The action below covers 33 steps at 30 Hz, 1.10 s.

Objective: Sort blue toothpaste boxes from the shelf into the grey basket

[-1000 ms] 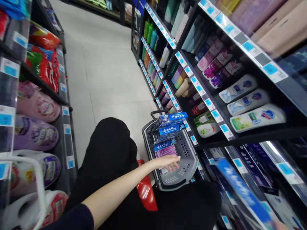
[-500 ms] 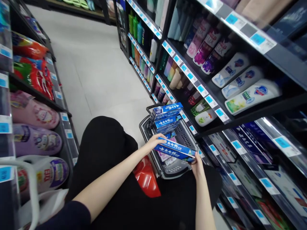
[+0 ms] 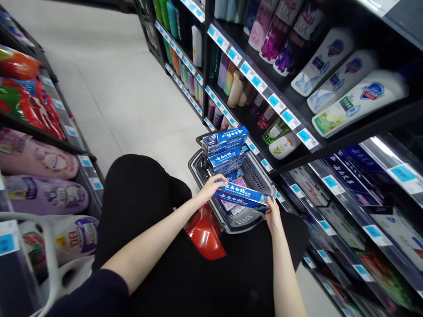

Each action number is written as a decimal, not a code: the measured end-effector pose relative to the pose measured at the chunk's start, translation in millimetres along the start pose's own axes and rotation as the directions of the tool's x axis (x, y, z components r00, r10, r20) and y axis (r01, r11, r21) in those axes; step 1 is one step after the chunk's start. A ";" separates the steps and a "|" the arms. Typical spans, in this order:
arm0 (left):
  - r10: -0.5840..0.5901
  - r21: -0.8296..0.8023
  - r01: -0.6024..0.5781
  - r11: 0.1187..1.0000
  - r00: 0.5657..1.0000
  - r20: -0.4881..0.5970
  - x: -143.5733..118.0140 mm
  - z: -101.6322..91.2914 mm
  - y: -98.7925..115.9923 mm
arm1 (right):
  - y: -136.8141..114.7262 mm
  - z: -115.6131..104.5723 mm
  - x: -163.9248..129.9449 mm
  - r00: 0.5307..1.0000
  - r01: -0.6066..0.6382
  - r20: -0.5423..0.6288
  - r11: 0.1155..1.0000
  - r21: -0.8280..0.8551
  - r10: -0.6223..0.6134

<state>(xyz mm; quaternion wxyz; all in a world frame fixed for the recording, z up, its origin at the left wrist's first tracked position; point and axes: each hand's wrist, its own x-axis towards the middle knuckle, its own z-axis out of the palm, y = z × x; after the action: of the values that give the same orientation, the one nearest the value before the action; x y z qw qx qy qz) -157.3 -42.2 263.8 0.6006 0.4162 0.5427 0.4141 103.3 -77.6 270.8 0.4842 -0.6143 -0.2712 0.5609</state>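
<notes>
A long blue toothpaste box (image 3: 243,198) is held level over the grey shopping basket (image 3: 243,229), one end in each hand. My left hand (image 3: 212,186) grips its left end, the fingers over the top. At the right end, my right hand (image 3: 272,213) pinches the corner, thumb uppermost. Stacked in the far part of the basket are several more blue toothpaste boxes (image 3: 226,147). Beneath the held box, a pink and white packet (image 3: 231,207) lies partly hidden on the basket floor.
A glossy red object (image 3: 206,235) is beside the basket, near my legs. Shelves with body wash bottles (image 3: 360,103) and boxes rise on the right, close to the basket. Laundry detergent bottles (image 3: 49,193) line the left shelf. Pale floor (image 3: 132,97) runs between the shelves.
The view has shifted, and the shelves appear slightly nearer. Both hands keep the same hold on the blue toothpaste box, which stays over the basket.
</notes>
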 end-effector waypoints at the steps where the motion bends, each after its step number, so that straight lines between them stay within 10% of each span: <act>1: -0.006 -0.023 0.006 1.000 1.000 -0.004 0.1 -0.3 0.0 | 0.9 -0.4 1.0 1.000 -0.006 0.001 1.000 0.021 0.006; 14: -0.250 -0.271 0.253 0.929 0.967 0.048 7.3 1.3 -13.6 | 4.1 -7.3 5.9 0.998 -0.040 -0.057 0.999 -0.014 0.039; 21: -0.211 -0.264 0.266 0.927 0.953 0.219 -4.6 -5.0 -0.1 | 2.6 -20.6 12.7 0.992 -0.072 -0.107 0.997 0.021 0.074; 33: -0.285 -0.222 0.319 0.922 0.943 0.170 -1.2 -3.7 -8.2 | 5.4 -25.2 16.5 0.982 -0.114 -0.150 0.993 -0.008 0.112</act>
<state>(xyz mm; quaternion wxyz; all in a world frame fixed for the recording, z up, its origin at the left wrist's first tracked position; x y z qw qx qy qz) -160.6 -45.7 256.2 0.7395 0.2768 0.5030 0.3515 129.9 -72.6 256.4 0.4655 -0.6730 -0.2034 0.5376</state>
